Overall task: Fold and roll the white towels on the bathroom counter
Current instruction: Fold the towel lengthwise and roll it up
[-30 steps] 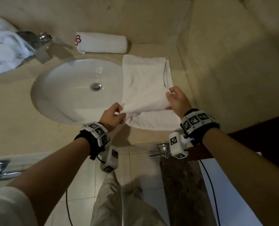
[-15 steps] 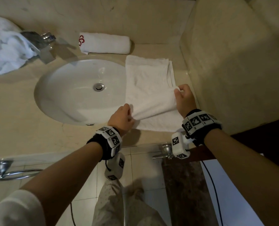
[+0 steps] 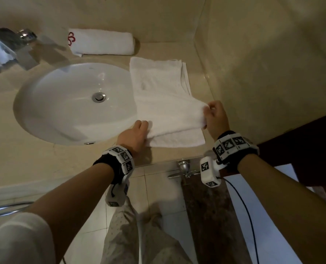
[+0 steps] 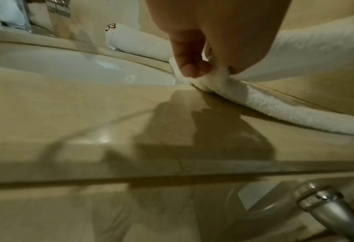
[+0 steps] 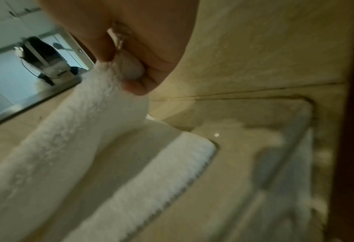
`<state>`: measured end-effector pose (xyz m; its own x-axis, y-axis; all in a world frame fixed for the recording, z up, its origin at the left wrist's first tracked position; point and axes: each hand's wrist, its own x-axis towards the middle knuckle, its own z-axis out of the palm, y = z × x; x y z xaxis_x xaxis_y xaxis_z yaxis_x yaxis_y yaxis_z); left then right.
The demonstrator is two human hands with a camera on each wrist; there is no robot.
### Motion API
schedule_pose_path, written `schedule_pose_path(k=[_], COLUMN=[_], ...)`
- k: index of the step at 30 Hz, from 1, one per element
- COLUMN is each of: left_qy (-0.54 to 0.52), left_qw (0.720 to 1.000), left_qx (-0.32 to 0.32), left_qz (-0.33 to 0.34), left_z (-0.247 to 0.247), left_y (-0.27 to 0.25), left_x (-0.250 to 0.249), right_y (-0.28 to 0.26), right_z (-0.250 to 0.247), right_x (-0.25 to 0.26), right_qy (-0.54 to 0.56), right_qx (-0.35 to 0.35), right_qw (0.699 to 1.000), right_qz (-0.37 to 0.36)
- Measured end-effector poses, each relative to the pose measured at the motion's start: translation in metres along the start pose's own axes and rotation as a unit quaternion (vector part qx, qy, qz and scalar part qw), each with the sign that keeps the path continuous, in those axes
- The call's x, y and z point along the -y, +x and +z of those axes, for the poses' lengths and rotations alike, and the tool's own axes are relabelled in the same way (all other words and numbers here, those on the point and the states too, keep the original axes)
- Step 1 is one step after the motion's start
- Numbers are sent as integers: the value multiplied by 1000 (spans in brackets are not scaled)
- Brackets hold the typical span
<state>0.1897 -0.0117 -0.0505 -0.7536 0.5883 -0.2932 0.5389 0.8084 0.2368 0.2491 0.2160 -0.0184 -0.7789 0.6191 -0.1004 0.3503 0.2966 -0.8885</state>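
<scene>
— Where is the towel [image 3: 162, 103] lying at this point?

— It is lying flat on the desk [image 3: 44, 155], just to the right of the sink [image 3: 67, 111], with its left edge touching the sink's rim. A rolled towel [image 3: 101, 41] with a red mark is sitting behind the sink, against the wall, so one looks already done.

— And what are the hands doing?

— The left hand [image 3: 133, 137] is pinching the near left corner of the upper layer; in the left wrist view the thumb and fingers [image 4: 189, 65] are closing on the cloth right at the sink's edge. The right hand [image 3: 215, 117] is pinching the opposite corner, lifted a little off the desk, on the side away from the sink. The fingers [image 5: 138, 85] there are curled tight round a bunched bit of cloth.

— So which step is this?

— I am judging it as the start of the roll: the near end is being turned over toward the wall while the lower layer is resting flat.

— What is the next move calling for?

— Probably both hands working evenly, keeping the turned edge square to the sink, since the right corner is sitting higher than the left and the roll could go crooked.
</scene>
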Motion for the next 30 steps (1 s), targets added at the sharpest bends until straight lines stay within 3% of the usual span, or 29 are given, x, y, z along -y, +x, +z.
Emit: schedule_pose_path(k=[5,7,12,16,19,21,23,25,27,30], left_qy=[27,40,45,82,139,128,95,73,59,45], left_qw=[1000,999,992,985,977,976,977,980,984,986], left_qx=[13,9,13,27,67,88,100,93,86,103], left_qz=[4,25,116,151,148,154,162,159,148,123], left_z=[10,13,14,13,12,9,5,0,-2,-1], left_y=[-2,-4,-12,-7,-1,2,4,5,6,5], left_x=[0,2,12,8,6,10,13,16,17,22], right_y=[-19,-19,-7,-13,-27,-36,-36,-30,-24,-27], right_z=[7,9,3,-8,-8,-7,-8,-11,-15,-19], right_x=[-48,-53,-40,-36,-57,-70,-70,-61,-50,-38], right_qy=[-83,-98,7,11,-97,-224,-262,-209,-86,8], right_qx=[15,12,-21,-94,-25,60,83,61,32,31], right_qw=[983,977,981,992,989,968,958,969,986,992], right_qz=[161,189,193,86,107,94,84,114,136,121])
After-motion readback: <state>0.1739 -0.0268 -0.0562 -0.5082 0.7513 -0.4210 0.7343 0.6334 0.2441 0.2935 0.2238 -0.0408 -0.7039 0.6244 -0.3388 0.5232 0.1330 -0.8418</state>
